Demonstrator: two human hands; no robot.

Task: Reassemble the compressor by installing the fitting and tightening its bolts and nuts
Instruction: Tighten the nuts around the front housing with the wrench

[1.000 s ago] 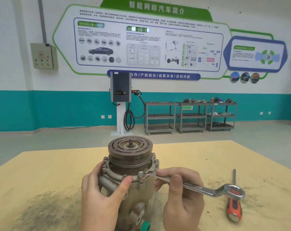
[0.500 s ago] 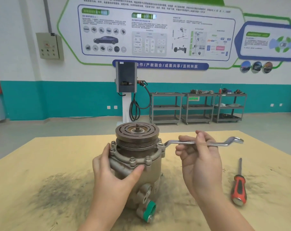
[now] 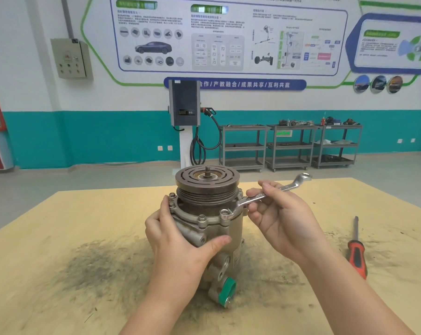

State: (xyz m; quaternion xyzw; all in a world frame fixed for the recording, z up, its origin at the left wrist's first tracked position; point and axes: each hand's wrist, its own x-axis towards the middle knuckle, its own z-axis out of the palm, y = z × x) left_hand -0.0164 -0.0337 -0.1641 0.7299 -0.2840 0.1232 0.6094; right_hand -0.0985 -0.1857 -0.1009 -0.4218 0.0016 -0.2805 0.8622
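— While the compressor (image 3: 211, 228) stands upright on the bench (image 3: 59, 238), what grips it?
— Left hand (image 3: 180, 243) wraps its body; right hand (image 3: 279, 218) fingers pinch the wrench (image 3: 265, 194), ring end on a flange bolt (image 3: 225, 212).

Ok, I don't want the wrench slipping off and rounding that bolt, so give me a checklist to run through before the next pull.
1. Ring end of the wrench sits over the bolt on the front flange: ok.
2. Ring fully seated down on the head: cannot tell.
3. Right hand grips the wrench shank: ok, though close to the bolt end, so leverage looks modest.
4. Left hand steadies the compressor: ok, it wraps the body with the thumb across the front.
5. Swing path clear: ok, the screwdriver lies apart on the table.
6. Other flange bolts tight: cannot tell.
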